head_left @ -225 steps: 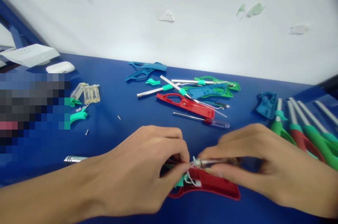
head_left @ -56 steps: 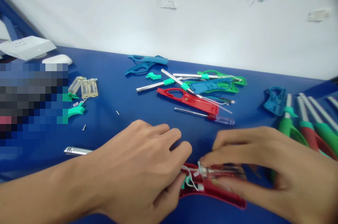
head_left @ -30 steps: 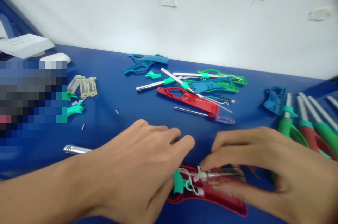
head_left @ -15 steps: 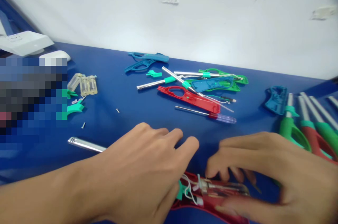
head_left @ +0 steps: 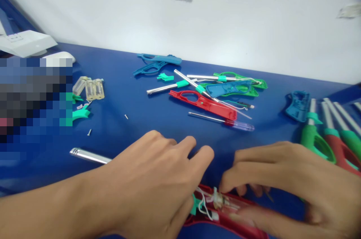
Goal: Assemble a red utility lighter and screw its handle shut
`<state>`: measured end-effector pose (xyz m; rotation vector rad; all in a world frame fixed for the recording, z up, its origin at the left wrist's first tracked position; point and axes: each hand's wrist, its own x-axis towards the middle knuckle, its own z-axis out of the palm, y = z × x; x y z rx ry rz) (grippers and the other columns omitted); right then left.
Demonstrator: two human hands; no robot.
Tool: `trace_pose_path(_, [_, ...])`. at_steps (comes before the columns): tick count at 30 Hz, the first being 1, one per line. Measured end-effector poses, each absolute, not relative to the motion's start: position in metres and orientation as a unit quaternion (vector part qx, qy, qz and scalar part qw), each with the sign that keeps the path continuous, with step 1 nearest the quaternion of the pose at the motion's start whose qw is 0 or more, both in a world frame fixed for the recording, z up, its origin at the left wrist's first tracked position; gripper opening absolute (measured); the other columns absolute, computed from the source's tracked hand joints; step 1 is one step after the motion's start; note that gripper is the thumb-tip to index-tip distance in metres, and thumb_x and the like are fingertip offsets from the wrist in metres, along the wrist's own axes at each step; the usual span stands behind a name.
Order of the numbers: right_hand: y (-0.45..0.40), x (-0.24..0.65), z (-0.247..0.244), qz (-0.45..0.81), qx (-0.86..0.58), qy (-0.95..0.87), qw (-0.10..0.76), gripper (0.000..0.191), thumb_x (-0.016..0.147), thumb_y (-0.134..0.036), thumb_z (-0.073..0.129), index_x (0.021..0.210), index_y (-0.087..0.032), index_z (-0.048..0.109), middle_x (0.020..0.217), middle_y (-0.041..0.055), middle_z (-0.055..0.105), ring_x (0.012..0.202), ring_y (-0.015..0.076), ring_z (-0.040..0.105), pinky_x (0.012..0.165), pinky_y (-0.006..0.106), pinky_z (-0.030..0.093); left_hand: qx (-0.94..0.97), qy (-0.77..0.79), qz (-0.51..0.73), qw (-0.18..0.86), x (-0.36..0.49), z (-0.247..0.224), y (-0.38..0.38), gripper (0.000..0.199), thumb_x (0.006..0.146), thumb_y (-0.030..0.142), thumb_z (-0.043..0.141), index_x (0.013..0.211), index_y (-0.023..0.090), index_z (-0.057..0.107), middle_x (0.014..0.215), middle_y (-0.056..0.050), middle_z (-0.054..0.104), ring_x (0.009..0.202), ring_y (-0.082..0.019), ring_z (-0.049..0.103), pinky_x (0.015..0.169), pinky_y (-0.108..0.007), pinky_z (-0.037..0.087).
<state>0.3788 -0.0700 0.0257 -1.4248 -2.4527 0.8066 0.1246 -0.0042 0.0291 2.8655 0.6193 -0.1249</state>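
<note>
An opened red lighter [head_left: 235,224] lies in front of me, its inner parts exposed. Inside it are a clear fuel tank [head_left: 229,205], a looped white wire [head_left: 202,203] and a green trigger [head_left: 193,206], partly covered. My left hand [head_left: 160,179] is closed over the lighter's left end, hiding that end and its own fingertips. At the right, my right hand [head_left: 270,182] is closed around the tank end, with the thumb along the near side and curled fingers at the far side. A silver metal tube [head_left: 88,155] runs beneath my left forearm.
Beyond my hands lie a red lighter shell [head_left: 208,106], a screwdriver [head_left: 239,124] and blue shells [head_left: 160,60]. Clear fuel tanks [head_left: 94,88] and small screws [head_left: 89,132] are on the left. Whole lighters [head_left: 317,137] stand at right, by a blue piece [head_left: 297,105].
The right thumb has shifted slightly over the clear tank, covering more of its right end. My left hand keeps its grip, and the view has moved a little.
</note>
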Motion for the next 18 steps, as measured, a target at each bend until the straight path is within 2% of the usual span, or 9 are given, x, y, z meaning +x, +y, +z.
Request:
trace_pose_path(4, [-0.071, 0.377, 0.028, 0.31, -0.519, -0.795, 0.048, 0.018, 0.095, -0.063, 0.069, 0.111, -0.057, 0.073, 0.109, -0.0116, 0.079, 0.1, 0.0254, 0.076, 0.09, 0.038, 0.062, 0.971, 0.211, -0.035, 0.107, 0.124, 0.025, -0.006, 0.025, 0.078, 0.02, 0.053, 0.102, 0.024, 0.054, 0.092, -0.006, 0.076, 0.071, -0.032, 0.077, 0.049, -0.04, 0.052])
trace_pose_path(10, [-0.072, 0.379, 0.027, 0.321, -0.48, -0.816, 0.03, 0.02, 0.1, -0.056, 0.068, 0.12, -0.054, 0.07, 0.112, -0.0092, 0.077, 0.101, 0.0216, 0.074, 0.087, 0.034, 0.058, 0.97, 0.214, -0.05, 0.104, 0.126, 0.027, -0.005, 0.022, 0.079, 0.019, 0.052, 0.1, 0.025, 0.052, 0.089, -0.005, 0.075, 0.066, -0.032, 0.076, 0.049, -0.042, 0.054])
trace_pose_path(14, [-0.072, 0.382, 0.024, 0.328, -0.438, -0.836, 0.034, 0.018, 0.105, -0.045, 0.066, 0.122, -0.046, 0.071, 0.109, -0.007, 0.075, 0.094, 0.0181, 0.072, 0.083, 0.031, 0.054, 0.967, 0.22, -0.08, 0.1, 0.128, 0.033, -0.005, 0.027, 0.076, 0.017, 0.052, 0.102, 0.024, 0.055, 0.1, -0.007, 0.079, 0.075, -0.032, 0.08, 0.051, -0.042, 0.06])
trace_pose_path(18, [-0.074, 0.384, 0.024, 0.331, -0.433, -0.837, 0.047, 0.016, 0.107, -0.041, 0.064, 0.12, -0.046, 0.071, 0.104, -0.0088, 0.074, 0.09, 0.0162, 0.071, 0.079, 0.031, 0.052, 0.965, 0.223, -0.087, 0.103, 0.129, 0.036, -0.005, 0.029, 0.075, 0.017, 0.053, 0.103, 0.023, 0.057, 0.108, -0.009, 0.08, 0.077, -0.032, 0.081, 0.054, -0.043, 0.063])
